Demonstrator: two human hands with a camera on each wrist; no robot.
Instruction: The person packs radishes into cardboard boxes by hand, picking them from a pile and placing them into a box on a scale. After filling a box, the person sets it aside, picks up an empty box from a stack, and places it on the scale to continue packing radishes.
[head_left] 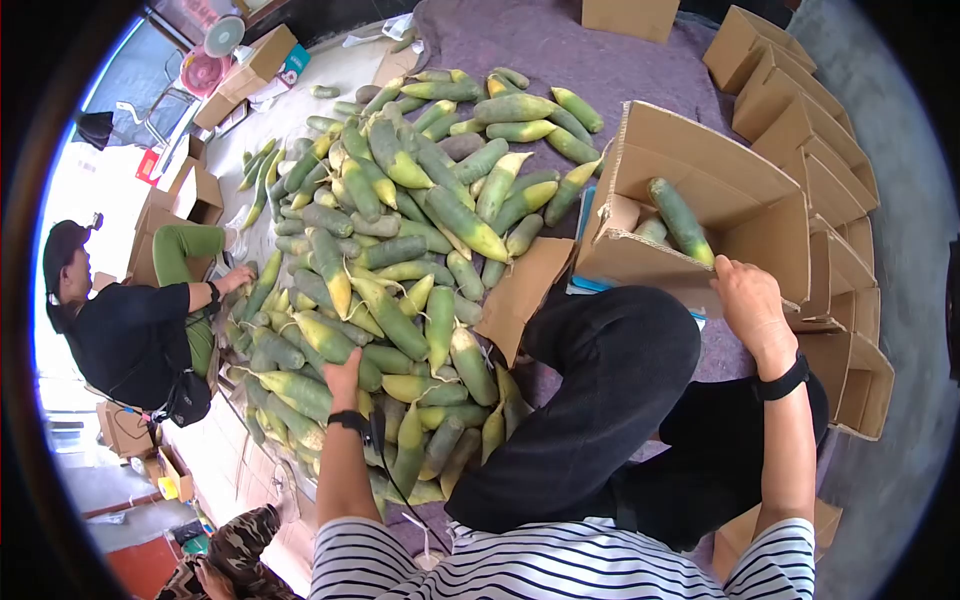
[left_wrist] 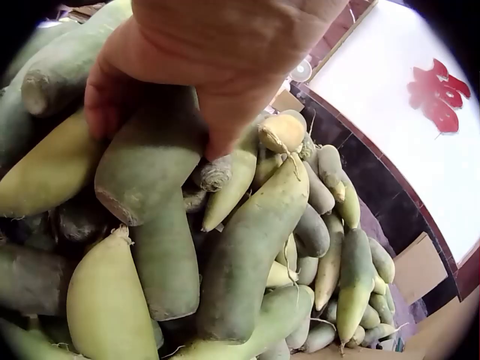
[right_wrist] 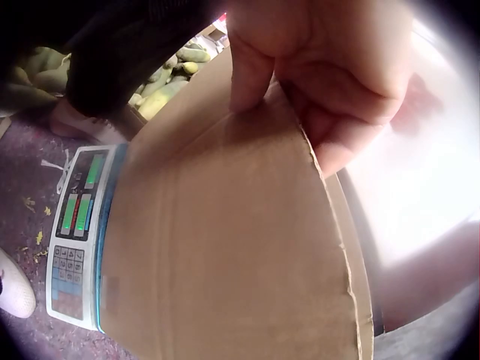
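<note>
A big heap of green and yellow radishes [head_left: 400, 310] lies left of the seated person's legs. My left hand [head_left: 343, 385] is on the heap; in the left wrist view the left hand [left_wrist: 202, 60] has its fingers and thumb curled round a thick green radish [left_wrist: 142, 165]. My right hand [head_left: 752, 305] pinches the top edge of an open cardboard box [head_left: 700, 160], which holds a few radishes [head_left: 680, 220]. In the right wrist view the thumb of the right hand [right_wrist: 315, 82] lies on one side of the box wall [right_wrist: 225, 217], the fingers on the other.
A digital scale [right_wrist: 79, 232] with lit green displays stands against the box. Empty cardboard boxes [head_left: 800, 120] line the right side. Another person [head_left: 130, 330] sits at the left, a hand on the heap. A loose cardboard flap [head_left: 525, 295] lies between heap and box.
</note>
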